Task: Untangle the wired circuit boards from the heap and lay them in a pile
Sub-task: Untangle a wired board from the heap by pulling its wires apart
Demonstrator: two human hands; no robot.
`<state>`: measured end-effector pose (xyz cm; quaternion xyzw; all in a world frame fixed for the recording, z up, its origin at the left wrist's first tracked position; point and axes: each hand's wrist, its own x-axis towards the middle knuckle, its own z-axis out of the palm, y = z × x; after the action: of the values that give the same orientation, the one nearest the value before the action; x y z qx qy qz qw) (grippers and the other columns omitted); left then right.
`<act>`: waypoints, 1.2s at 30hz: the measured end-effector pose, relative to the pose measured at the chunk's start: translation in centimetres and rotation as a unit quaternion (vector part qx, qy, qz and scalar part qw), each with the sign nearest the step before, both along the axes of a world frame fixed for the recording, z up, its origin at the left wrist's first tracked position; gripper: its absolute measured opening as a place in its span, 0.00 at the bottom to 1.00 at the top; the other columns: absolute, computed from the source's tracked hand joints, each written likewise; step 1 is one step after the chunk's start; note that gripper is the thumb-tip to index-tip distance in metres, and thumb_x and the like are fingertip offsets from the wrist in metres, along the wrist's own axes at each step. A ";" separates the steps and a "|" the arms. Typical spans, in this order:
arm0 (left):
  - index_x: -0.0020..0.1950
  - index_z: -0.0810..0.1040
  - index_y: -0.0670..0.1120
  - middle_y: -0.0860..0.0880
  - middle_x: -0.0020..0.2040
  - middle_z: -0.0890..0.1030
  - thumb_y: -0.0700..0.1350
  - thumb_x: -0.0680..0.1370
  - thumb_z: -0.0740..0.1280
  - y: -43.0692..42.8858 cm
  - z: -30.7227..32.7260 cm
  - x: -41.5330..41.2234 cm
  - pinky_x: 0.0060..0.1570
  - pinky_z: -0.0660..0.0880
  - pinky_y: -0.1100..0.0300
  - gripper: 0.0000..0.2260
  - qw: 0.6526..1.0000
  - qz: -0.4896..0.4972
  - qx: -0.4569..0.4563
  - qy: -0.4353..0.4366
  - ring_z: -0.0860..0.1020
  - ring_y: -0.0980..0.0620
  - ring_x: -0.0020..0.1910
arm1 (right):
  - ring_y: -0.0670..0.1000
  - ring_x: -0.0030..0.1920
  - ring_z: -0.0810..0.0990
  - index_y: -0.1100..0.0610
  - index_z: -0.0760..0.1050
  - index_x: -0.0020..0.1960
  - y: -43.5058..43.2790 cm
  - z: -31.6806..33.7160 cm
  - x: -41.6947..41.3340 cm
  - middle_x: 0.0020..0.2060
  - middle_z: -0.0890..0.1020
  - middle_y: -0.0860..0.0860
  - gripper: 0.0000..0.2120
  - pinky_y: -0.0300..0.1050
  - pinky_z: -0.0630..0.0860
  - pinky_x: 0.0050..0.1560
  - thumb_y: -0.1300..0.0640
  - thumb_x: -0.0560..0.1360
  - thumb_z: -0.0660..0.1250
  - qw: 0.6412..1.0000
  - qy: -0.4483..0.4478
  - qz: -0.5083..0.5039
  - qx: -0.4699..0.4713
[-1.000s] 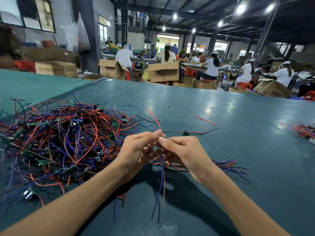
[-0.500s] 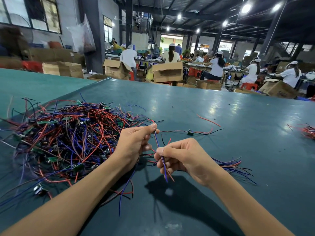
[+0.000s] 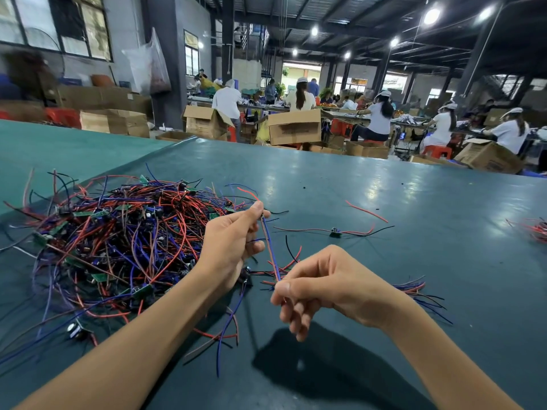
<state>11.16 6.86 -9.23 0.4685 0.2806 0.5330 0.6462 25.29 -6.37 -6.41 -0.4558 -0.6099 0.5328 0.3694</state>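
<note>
Blue and red leads (image 3: 270,250), pinched taut between left hand (image 3: 233,247) and right hand (image 3: 325,288) beside the heap (image 3: 118,238); seemingly sorted only a small pile (image 3: 414,290) right of it.

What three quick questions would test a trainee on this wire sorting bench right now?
1. True or false: the left hand and right hand pinch the same blue wire.
2. The tangled heap lies on the person's: A left, B right, C lap.
3. Which hand grips the wire farther from the camera?
Key: 1 true; 2 A; 3 left.
</note>
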 end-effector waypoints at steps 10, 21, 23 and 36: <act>0.46 0.86 0.43 0.48 0.39 0.79 0.51 0.76 0.66 -2.0 0.9 -0.6 0.37 0.80 0.52 0.14 0.941 -0.306 -0.119 -0.083 0.80 0.50 0.38 | 0.49 0.17 0.62 0.59 0.74 0.29 0.9 0.1 2.8 0.20 0.66 0.53 0.24 0.34 0.61 0.21 0.41 0.71 0.73 0.968 0.090 -0.234 0.031; 0.43 0.84 0.41 0.47 0.37 0.76 0.47 0.74 0.56 -3.1 0.6 -0.4 0.42 0.80 0.50 0.18 0.888 -0.427 -0.132 -0.111 0.77 0.49 0.35 | 0.48 0.21 0.58 0.57 0.77 0.32 1.8 -0.6 2.9 0.24 0.62 0.53 0.20 0.35 0.56 0.24 0.43 0.74 0.71 0.946 0.130 -0.295 0.033; 0.43 0.84 0.41 0.47 0.36 0.76 0.47 0.74 0.55 -3.2 0.6 -0.5 0.42 0.80 0.50 0.19 0.883 -0.432 -0.136 -0.120 0.76 0.49 0.34 | 0.48 0.22 0.58 0.57 0.78 0.32 1.9 -0.8 2.9 0.25 0.62 0.53 0.20 0.35 0.56 0.24 0.42 0.74 0.71 0.947 0.129 -0.294 0.031; 0.44 0.83 0.40 0.46 0.36 0.75 0.47 0.75 0.56 -3.2 0.3 -0.4 0.45 0.79 0.47 0.17 0.869 -0.450 -0.156 -0.135 0.75 0.48 0.34 | 0.48 0.22 0.59 0.57 0.80 0.34 2.0 -1.0 2.8 0.26 0.62 0.54 0.19 0.35 0.57 0.24 0.42 0.73 0.72 0.951 0.121 -0.282 0.034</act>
<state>10.81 3.68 -8.92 0.3607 0.0292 0.1916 0.9123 28.14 -4.38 -7.42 -0.5282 -0.4251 0.4375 0.5907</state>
